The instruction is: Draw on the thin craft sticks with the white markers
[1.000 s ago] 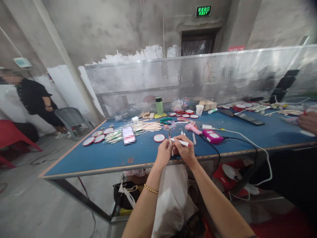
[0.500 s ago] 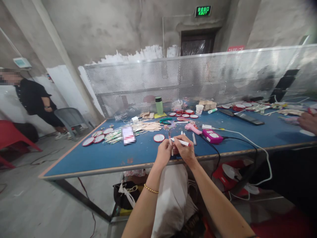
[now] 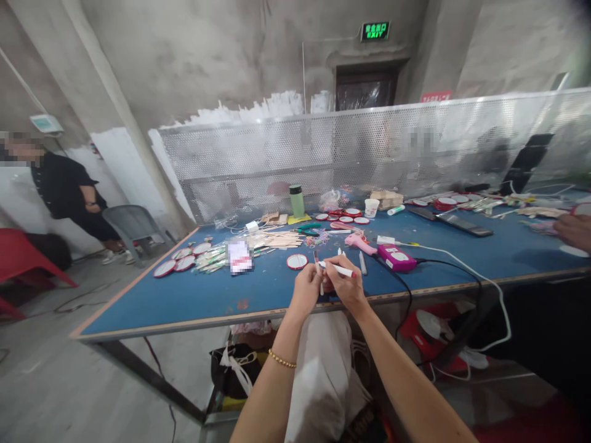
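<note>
My left hand (image 3: 306,289) is closed around a thin flat stick (image 3: 317,259), held upright near the table's front edge; its upper end looks dark reddish-brown. In my right hand (image 3: 347,290) is a white marker pen (image 3: 340,269) with a red end, its tip turned toward the stick. Both hands are close together, and whether the tip touches the stick I cannot tell. Just beyond my left hand lies a round red-rimmed white disc (image 3: 297,262). Beside my right hand are a pale pen-like tube (image 3: 362,264) and a pink glue gun (image 3: 360,242).
On the blue table (image 3: 184,301) sit a purple box (image 3: 396,257) with cables, a green bottle (image 3: 296,202), wooden sticks (image 3: 284,239), a paper cup (image 3: 370,208) and a phone (image 3: 464,223). A co-worker's hand (image 3: 575,231) is at the far right. Another person (image 3: 69,184) stands left.
The view has tilted slightly upward, so the scene sits a little lower. My hands keep the same hold on the stick and marker pen, with hardly any visible shift.
</note>
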{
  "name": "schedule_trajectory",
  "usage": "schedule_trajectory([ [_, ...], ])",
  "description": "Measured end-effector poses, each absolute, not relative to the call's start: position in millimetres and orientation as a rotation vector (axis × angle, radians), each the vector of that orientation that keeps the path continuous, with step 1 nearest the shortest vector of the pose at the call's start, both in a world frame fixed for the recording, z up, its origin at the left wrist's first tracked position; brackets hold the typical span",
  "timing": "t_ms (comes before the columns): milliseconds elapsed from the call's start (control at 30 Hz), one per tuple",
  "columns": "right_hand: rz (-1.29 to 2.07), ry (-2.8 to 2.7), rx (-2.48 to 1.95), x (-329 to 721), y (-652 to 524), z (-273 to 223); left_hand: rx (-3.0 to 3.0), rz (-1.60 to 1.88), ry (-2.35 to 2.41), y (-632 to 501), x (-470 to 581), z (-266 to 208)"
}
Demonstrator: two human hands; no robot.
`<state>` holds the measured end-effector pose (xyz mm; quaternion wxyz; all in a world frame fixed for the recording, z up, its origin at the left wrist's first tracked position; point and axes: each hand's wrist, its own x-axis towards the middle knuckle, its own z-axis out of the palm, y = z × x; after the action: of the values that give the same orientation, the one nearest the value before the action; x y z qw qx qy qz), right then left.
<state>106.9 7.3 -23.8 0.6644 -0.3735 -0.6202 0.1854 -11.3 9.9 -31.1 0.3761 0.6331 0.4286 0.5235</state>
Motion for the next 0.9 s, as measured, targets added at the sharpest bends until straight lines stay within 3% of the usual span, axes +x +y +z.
schedule_trajectory([
  [900, 0.409, -1.414, -0.861, 107.7, 6.7, -23.0, 1.596, 1.356, 1.082, 8.8, -10.2, -30.9],
])
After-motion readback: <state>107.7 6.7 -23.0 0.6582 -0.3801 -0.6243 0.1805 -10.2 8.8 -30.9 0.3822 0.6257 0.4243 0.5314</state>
